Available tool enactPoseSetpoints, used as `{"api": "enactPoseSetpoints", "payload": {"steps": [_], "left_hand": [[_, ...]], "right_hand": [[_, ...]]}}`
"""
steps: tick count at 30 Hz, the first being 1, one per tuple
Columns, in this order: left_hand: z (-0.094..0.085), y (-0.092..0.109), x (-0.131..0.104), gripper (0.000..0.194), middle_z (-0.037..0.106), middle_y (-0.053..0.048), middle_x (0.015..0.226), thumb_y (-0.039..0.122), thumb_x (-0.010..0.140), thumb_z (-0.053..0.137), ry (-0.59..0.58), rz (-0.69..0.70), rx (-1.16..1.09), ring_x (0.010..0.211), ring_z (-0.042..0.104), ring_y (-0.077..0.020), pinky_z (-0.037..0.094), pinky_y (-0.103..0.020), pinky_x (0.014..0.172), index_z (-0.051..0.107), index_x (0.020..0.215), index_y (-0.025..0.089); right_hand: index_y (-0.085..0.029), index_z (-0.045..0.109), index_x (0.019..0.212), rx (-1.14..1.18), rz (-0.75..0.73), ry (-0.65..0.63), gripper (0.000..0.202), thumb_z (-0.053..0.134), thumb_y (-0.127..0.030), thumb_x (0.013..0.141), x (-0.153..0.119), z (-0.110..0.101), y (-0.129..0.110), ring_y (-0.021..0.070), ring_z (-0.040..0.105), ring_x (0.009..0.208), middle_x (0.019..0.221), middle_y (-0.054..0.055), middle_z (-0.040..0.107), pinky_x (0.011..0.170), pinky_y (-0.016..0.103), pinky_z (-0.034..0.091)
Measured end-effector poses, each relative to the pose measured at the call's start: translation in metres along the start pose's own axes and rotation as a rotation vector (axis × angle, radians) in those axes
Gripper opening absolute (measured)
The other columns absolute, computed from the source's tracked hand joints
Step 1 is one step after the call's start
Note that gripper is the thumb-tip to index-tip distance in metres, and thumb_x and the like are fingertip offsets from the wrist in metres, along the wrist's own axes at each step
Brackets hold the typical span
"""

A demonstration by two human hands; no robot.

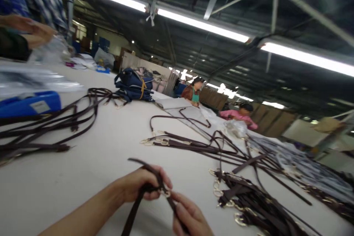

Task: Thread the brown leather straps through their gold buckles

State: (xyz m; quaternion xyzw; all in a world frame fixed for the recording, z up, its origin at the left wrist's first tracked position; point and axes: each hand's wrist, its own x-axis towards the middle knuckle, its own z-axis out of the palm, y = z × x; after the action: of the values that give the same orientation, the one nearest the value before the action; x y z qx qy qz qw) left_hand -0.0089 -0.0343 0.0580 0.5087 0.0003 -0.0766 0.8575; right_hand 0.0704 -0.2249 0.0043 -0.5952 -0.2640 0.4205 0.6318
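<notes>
Grips flat, dark-brown, gold-ringed strap (133, 214) in left hand (145, 184) and right hand (190, 214); near heaped brown metal-clasped straps (249, 193) on white tabletop (83, 177).

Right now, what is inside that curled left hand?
A dark strap shows in the left hand, a metal fitting alongside; the stretch within its grip is covered.

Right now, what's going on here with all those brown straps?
One person is handling a dark brown strap over a white table. The left hand grips it by a gold-coloured metal fitting, and the right hand holds it just past there. More straps lie heaped on the right, and a navy bundle sits farther back. At the far left, another person's hand is up near some clear plastic.
</notes>
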Motion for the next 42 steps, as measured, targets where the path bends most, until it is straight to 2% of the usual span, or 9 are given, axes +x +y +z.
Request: {"api": "enactPoseSetpoints", "payload": {"steps": [3, 6, 9, 13, 15, 18, 24, 31, 42], "left_hand": [[-0.003, 0.004, 0.001, 0.036, 0.066, -0.005, 0.072, 0.010, 0.053, 0.062, -0.020, -0.013, 0.071, 0.049, 0.051, -0.0072, 0.028, -0.016, 0.039, 0.070, 0.088, 0.011], [-0.007, 0.000, 0.005, 0.044, 0.067, -0.001, 0.084, 0.003, 0.047, 0.067, -0.001, -0.048, 0.199, 0.056, 0.055, -0.0078, 0.040, -0.018, 0.047, 0.069, 0.089, 0.015], [-0.010, -0.010, 0.009, 0.041, 0.066, 0.001, 0.080, 0.004, 0.049, 0.066, -0.055, -0.052, 0.275, 0.061, 0.057, -0.0092, 0.047, -0.021, 0.055, 0.070, 0.088, 0.016], [-0.007, -0.019, 0.011, 0.035, 0.062, 0.004, 0.065, 0.009, 0.051, 0.065, -0.130, -0.071, 0.276, 0.057, 0.055, -0.0089, 0.047, -0.021, 0.058, 0.070, 0.084, 0.016], [-0.004, -0.021, 0.011, 0.030, 0.060, 0.005, 0.061, 0.010, 0.051, 0.064, -0.137, -0.055, 0.290, 0.056, 0.054, -0.0087, 0.045, -0.021, 0.057, 0.069, 0.080, 0.016], [-0.002, -0.024, 0.012, 0.030, 0.060, 0.005, 0.062, 0.011, 0.050, 0.065, -0.102, -0.066, 0.318, 0.056, 0.054, -0.0095, 0.045, -0.022, 0.057, 0.069, 0.079, 0.016], [-0.005, -0.030, 0.016, 0.034, 0.056, 0.004, 0.061, 0.015, 0.053, 0.063, 0.043, -0.078, 0.285, 0.054, 0.046, -0.0081, 0.037, -0.023, 0.056, 0.071, 0.085, 0.014], [-0.006, -0.019, 0.011, 0.020, 0.056, 0.004, 0.061, 0.024, 0.060, 0.064, 0.018, -0.217, 0.458, 0.051, 0.040, -0.0081, 0.026, -0.023, 0.050, 0.068, 0.078, 0.016], [-0.007, -0.018, 0.018, 0.033, 0.063, 0.001, 0.070, 0.013, 0.055, 0.070, 0.179, 0.087, 0.291, 0.064, 0.053, -0.0102, 0.041, -0.025, 0.065, 0.057, 0.086, 0.014]], "right_hand": [[-0.018, 0.048, 0.133, -0.019, 0.122, 0.018, 0.079, 0.068, -0.065, 0.073, -0.015, -0.013, -0.013, 0.0016, 0.017, 0.029, 0.047, -0.007, 0.053, 0.029, 0.016, 0.010], [-0.017, 0.055, 0.125, -0.135, 0.142, 0.078, 0.067, 0.064, -0.064, 0.077, -0.017, -0.019, -0.019, 0.0041, 0.034, 0.034, 0.060, -0.002, 0.062, 0.032, 0.017, 0.026], [-0.014, 0.064, 0.112, -0.350, 0.018, 0.353, 0.070, 0.058, -0.073, 0.074, -0.009, -0.018, -0.024, 0.0198, 0.065, 0.075, 0.087, 0.010, 0.071, 0.061, 0.029, 0.053], [-0.017, 0.058, 0.127, -0.602, -0.151, 0.443, 0.072, 0.049, -0.071, 0.080, 0.008, 0.000, -0.041, 0.0297, 0.049, 0.126, 0.134, 0.015, 0.057, 0.107, 0.046, 0.039], [-0.018, 0.047, 0.138, -0.644, -0.157, 0.358, 0.071, 0.052, -0.062, 0.082, 0.016, 0.013, -0.049, 0.0288, 0.056, 0.119, 0.129, 0.013, 0.061, 0.105, 0.046, 0.041], [-0.016, 0.049, 0.135, -0.625, -0.185, 0.320, 0.062, 0.052, -0.053, 0.085, 0.025, 0.022, -0.050, 0.0248, 0.066, 0.087, 0.100, 0.009, 0.070, 0.081, 0.040, 0.054], [-0.021, 0.049, 0.134, -0.633, -0.362, 0.458, 0.047, 0.044, -0.042, 0.092, 0.023, -0.010, -0.034, 0.0153, 0.058, 0.066, 0.104, 0.008, 0.063, 0.063, 0.032, 0.054], [-0.026, 0.063, 0.121, -0.863, -0.486, 0.239, 0.034, 0.044, -0.027, 0.093, 0.012, -0.023, -0.045, 0.0131, 0.059, 0.064, 0.105, 0.007, 0.064, 0.065, 0.029, 0.052], [-0.026, 0.072, 0.097, -0.987, -0.544, 0.176, 0.020, 0.053, -0.032, 0.093, -0.004, -0.033, -0.066, 0.0186, 0.062, 0.075, 0.085, 0.005, 0.067, 0.067, 0.029, 0.049]]}}
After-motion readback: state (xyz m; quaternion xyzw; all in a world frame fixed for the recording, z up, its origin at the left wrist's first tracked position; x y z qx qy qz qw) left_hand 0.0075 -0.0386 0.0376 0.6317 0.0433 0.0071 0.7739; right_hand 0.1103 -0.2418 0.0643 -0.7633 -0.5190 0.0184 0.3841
